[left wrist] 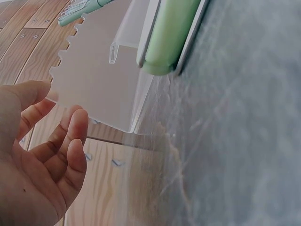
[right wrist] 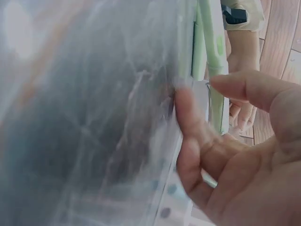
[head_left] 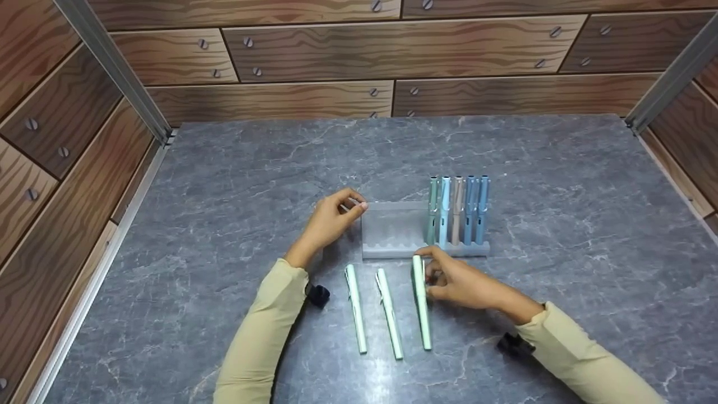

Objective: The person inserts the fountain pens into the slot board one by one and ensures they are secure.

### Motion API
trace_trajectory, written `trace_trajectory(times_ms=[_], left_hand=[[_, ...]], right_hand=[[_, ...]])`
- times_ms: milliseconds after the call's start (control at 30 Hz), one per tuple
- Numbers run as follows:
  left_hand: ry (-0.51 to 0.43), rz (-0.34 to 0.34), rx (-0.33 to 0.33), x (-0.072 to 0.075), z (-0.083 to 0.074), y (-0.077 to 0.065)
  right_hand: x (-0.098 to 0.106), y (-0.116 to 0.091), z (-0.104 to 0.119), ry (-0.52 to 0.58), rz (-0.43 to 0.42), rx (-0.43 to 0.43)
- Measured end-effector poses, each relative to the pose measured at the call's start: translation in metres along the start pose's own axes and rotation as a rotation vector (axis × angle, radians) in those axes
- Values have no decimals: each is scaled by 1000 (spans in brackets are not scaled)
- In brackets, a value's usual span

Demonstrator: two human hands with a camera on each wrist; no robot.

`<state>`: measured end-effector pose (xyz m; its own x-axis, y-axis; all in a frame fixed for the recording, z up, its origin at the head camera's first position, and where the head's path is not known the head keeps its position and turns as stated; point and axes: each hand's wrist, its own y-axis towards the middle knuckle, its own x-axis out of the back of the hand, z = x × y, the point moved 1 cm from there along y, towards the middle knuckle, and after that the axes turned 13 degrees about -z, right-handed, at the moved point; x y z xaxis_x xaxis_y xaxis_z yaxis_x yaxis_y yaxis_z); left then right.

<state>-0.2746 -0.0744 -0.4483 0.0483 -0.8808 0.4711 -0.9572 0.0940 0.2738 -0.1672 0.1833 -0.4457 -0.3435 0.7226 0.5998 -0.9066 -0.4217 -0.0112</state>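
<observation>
My left hand (head_left: 331, 221) pinches the upper left corner of a clear, notched pen stand (head_left: 392, 227) between thumb and index finger. In the left wrist view the stand's panel (left wrist: 99, 70) shows scalloped notches along its edge. My right hand (head_left: 463, 280) holds the rightmost light green pen (head_left: 420, 303) near its clip end, with that end tipped up. The right wrist view has the thumb against this pen (right wrist: 214, 47). Two more light green pens, one on the left (head_left: 356, 308) and one in the middle (head_left: 389, 314), lie on the table, clip ends toward the stand.
Several pens stand upright in the stand's right half: a dark green pen (head_left: 432, 210), a light blue pen (head_left: 445, 210), a greyish-brown pen (head_left: 458, 210) and blue pens (head_left: 481, 210). Wood-patterned panels (head_left: 308, 56) wall the grey marbled table (head_left: 252, 168) at the back and sides.
</observation>
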Motion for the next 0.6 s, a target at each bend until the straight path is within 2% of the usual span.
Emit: trace_trajectory(times_ms=[133, 300, 433, 600], left_hand=[[-5, -2, -5, 0, 0, 0], [-4, 1, -7, 0, 0, 1], [-2, -2, -8, 0, 0, 0], [5, -7, -10, 0, 0, 0]], right_hand=[[4, 0, 2, 124, 24, -61], [9, 0, 4, 228, 44, -86], [13, 0, 7, 249, 27, -66], [17, 1, 9, 246, -38, -5]])
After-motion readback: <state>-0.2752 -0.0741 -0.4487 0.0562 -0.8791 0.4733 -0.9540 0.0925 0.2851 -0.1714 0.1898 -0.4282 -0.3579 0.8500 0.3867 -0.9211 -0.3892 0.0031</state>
